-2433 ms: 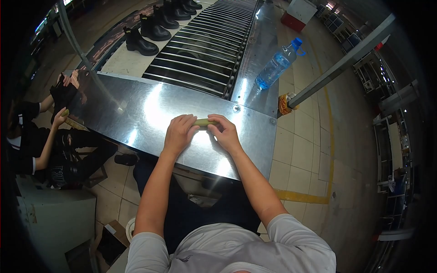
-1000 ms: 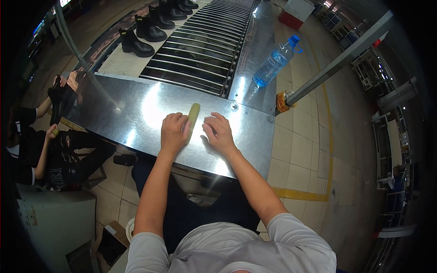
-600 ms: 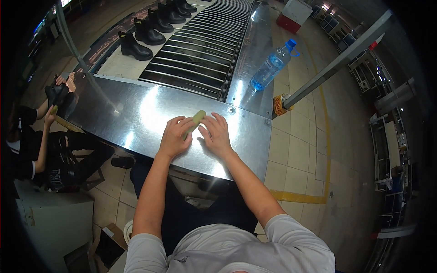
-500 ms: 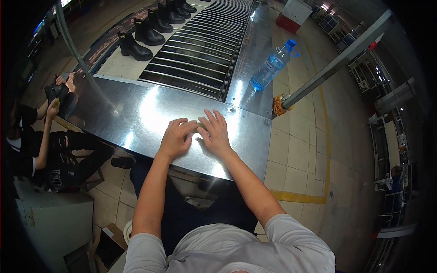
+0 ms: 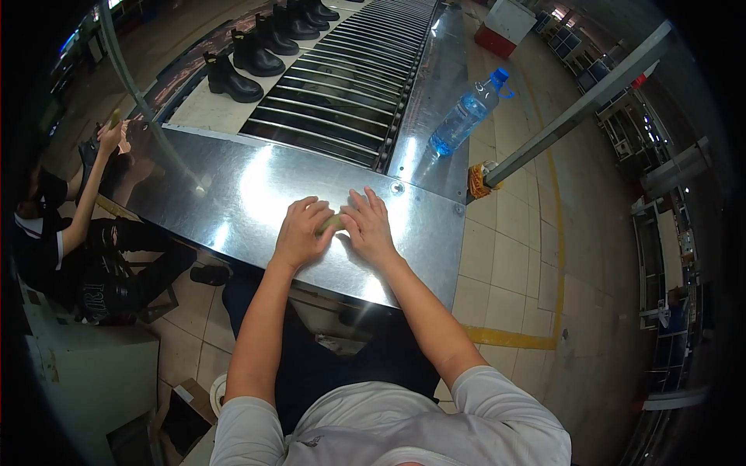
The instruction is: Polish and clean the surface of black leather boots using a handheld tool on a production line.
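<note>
A small yellowish-green piece (image 5: 332, 224), soft-looking and possibly a sponge or rubber block, sits between my hands just over the shiny metal table (image 5: 194, 175). My left hand (image 5: 301, 231) is closed around its left end. At its right end my right hand (image 5: 370, 229) grips with the thumb, the other fingers bent forward and a little apart. Parts of the piece are hidden by my fingers.
Black ankle boots (image 5: 233, 81) stand in a row beside a roller conveyor (image 5: 330, 97). A blue-capped water bottle (image 5: 466, 116) is on the right metal ledge, near a slanted metal post (image 5: 575, 109). At left a seated co-worker (image 5: 58, 225) holds a similar greenish piece and a dark boot.
More of the greenish piece shows between my hands, and my left fingers have shifted around it. The co-worker's hand with a similar piece has risen away from the boot.
</note>
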